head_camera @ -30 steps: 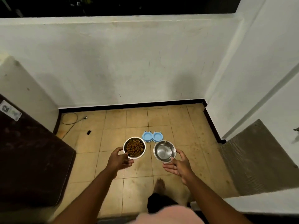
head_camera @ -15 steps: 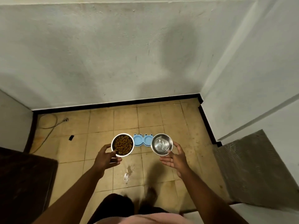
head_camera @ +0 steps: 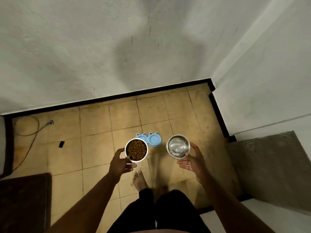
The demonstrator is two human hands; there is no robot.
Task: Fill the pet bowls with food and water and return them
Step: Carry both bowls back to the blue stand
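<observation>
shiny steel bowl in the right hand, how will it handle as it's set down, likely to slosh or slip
The shiny round steel bowl seems to hold clear liquid, so it may slosh if tilted. The right hand grips only its near rim, and smooth metal could slip if wet. It looks wide and low, so it should probably sit steady on the tan tiled floor.

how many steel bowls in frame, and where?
2. Kibble bowl is held in the left hand; the water bowl is held in the right hand. Both are above the tiled floor, flanking the blue holder. None appear hidden.
</observation>
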